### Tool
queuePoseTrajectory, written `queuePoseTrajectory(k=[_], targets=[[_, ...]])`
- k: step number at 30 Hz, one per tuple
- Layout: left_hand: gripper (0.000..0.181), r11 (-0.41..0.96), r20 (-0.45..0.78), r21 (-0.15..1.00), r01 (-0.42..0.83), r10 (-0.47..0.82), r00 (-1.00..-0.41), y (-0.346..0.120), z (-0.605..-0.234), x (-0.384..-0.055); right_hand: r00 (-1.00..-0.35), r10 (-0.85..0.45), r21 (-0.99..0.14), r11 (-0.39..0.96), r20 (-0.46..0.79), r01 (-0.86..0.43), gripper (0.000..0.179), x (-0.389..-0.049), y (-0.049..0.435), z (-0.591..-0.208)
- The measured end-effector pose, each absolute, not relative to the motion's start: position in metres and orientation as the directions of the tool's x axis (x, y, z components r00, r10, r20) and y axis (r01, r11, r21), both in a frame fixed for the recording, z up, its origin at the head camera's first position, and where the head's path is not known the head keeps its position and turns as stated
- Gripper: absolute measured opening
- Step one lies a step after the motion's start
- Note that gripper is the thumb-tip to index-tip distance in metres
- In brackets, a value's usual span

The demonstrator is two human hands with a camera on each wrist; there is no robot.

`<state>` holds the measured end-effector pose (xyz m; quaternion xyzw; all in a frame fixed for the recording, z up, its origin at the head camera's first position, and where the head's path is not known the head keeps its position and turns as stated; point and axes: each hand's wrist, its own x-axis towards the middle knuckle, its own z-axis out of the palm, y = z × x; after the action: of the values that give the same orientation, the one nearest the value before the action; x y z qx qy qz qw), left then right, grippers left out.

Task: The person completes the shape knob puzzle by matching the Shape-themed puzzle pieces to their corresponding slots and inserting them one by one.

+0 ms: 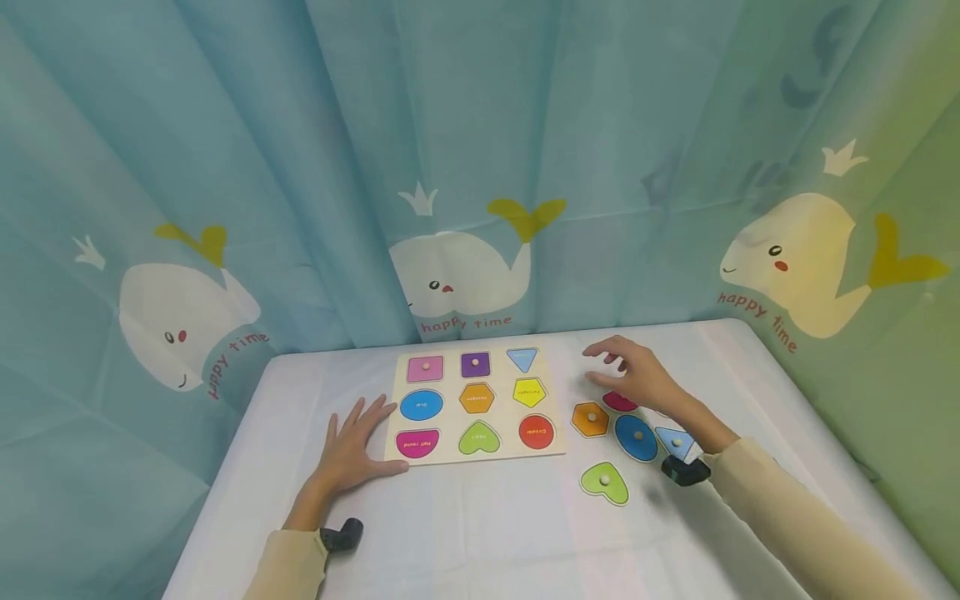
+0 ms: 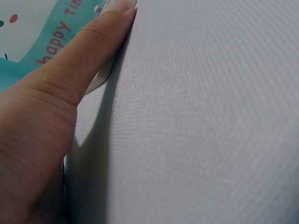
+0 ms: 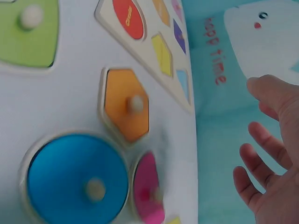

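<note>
My left hand (image 1: 352, 454) spreads its fingers at the left edge of a wooden shape puzzle board (image 1: 447, 423). Its thumb (image 2: 88, 51) rests on the near left corner. A pink knobbed piece (image 1: 425, 368) and a purple square piece (image 1: 476, 364) sit in the board's back row. To the right of the board, my right hand (image 1: 641, 379) hovers with loosely bent fingers and nothing in them. Below it lie an orange hexagon piece (image 1: 590, 419), a blue oval piece (image 1: 637, 438) and a magenta half-round piece (image 3: 148, 189), which the hand partly hides in the head view.
A green heart piece (image 1: 604, 483) lies nearer the front, and a light blue triangle piece (image 1: 675, 442) is near the right wrist. The white table (image 1: 465, 533) backs onto a blue curtain (image 1: 352, 167) printed with whales. A yellow piece (image 3: 174, 220) barely shows in the right wrist view.
</note>
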<state>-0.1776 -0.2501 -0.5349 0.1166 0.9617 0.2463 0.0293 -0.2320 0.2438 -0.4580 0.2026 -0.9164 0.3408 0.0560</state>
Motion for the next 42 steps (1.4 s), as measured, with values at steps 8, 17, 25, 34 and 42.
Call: queuePoseTrajectory(k=[8,17,25,34,42], targets=[[0.106,0.847,-0.007,0.491,0.202,0.236,-0.972,-0.251,-0.534,-0.176,-0.932,-0.264,-0.600,0.713,0.250,-0.363,0.037,-0.203,0.280,-0.462],[0.104,0.844,0.014,0.490,0.217,0.241,-0.970,-0.250,-0.536,-0.175,-0.941,-0.217,-0.611,0.717,0.261,-0.335,0.037,-0.173,0.315,-0.479],[0.104,0.837,0.041,0.495,0.234,0.246,-0.968,-0.251,-0.537,-0.177,-0.967,-0.131,-0.655,0.715,0.219,-0.245,0.034,-0.145,0.335,-0.503],[0.105,0.848,0.018,0.482,0.221,0.242,-0.970,-0.253,-0.539,-0.180,-0.984,-0.079,-0.649,0.743,0.159,-0.164,0.040,-0.130,0.345,-0.520],[0.105,0.846,0.017,0.483,0.224,0.246,-0.969,-0.253,-0.542,-0.180,-0.987,-0.082,-0.621,0.770,0.136,-0.150,0.032,-0.127,0.348,-0.527]])
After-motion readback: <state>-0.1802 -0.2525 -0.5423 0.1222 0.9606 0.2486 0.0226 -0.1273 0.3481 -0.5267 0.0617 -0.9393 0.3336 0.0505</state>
